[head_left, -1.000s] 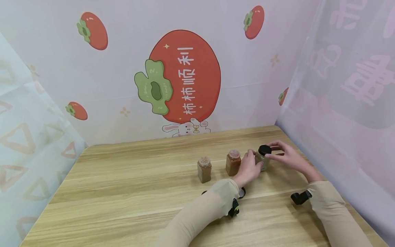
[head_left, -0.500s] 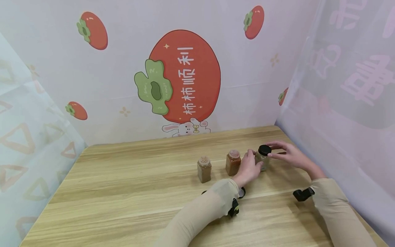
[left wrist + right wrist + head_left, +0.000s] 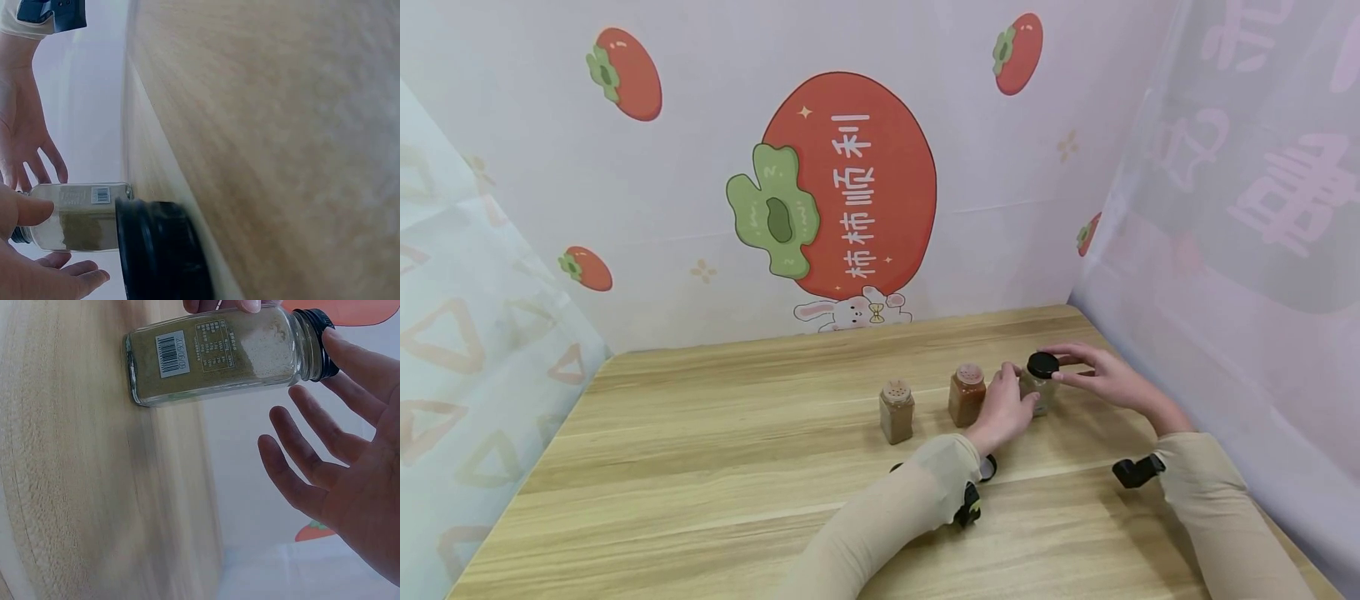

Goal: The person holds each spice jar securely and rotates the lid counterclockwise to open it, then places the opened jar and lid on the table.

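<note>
A square glass spice jar (image 3: 219, 356) of brownish-green powder stands upright on the table, its black lid (image 3: 1042, 365) on top. My left hand (image 3: 1006, 408) grips the jar's body from the left; in the left wrist view its thumb and fingers lie on opposite sides of the glass. From the right, my right hand (image 3: 1101, 379) pinches the lid between thumb and index finger, while its other fingers (image 3: 297, 456) spread free of the jar. A barcode label (image 3: 100, 195) shows on the glass.
Two shakers with perforated tops, one of reddish-brown powder (image 3: 967, 398) and one of tan powder (image 3: 897, 413), stand left of my left hand. A loose black lid (image 3: 988, 468) lies by my left wrist, with another dark edge (image 3: 897, 468) half hidden behind the sleeve.
My right hand and forearm have shifted slightly to the right, the thumb turning round the lid's edge. The left hand and the jar have stayed put.
</note>
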